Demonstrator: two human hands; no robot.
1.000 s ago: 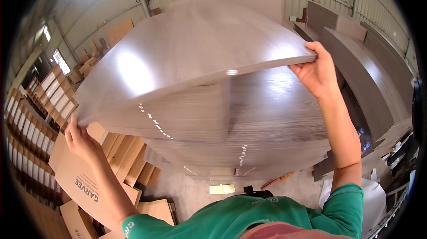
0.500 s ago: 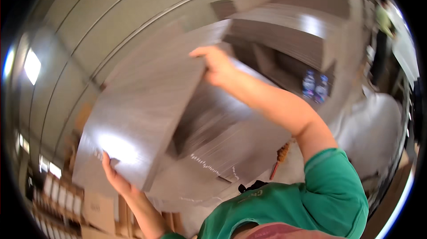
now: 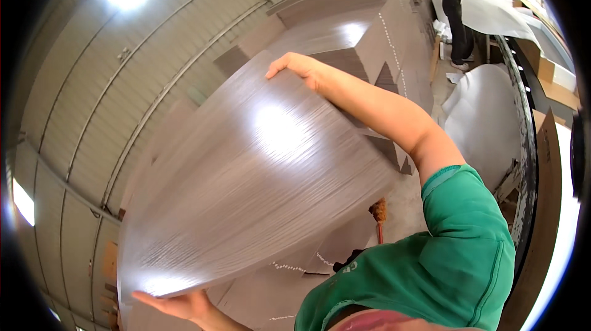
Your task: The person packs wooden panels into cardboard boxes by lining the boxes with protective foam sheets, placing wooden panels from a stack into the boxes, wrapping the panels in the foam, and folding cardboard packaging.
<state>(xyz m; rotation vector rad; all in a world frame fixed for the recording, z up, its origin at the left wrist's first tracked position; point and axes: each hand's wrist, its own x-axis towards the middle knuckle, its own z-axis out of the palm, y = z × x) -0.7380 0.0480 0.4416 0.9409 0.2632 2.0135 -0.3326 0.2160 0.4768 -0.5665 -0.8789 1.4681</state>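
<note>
A large grey-brown wood-grain board (image 3: 246, 183) is held tilted in front of me, its broad glossy face toward me. My right hand (image 3: 298, 72) is closed over its far upper edge, fingers curled onto the face. My left hand (image 3: 181, 305) grips the near lower edge at the left corner, the thumb along the edge and some fingers hidden behind the board. Beneath it, partly covered, lie more boards of the same colour (image 3: 265, 300) with rows of white marks.
Stacked wood-grain boards (image 3: 314, 35) stand beyond my right hand. A brush with a red handle (image 3: 379, 213) is beside my torso. At the right are a white sheet (image 3: 486, 106), a long rail (image 3: 523, 115) and cardboard (image 3: 546, 158). A person (image 3: 451, 11) stands at the far right.
The board has swung round so its broad face spreads across the middle, covering more of the boards below. My left hand has moved lower with its edge. The two bottles are no longer visible.
</note>
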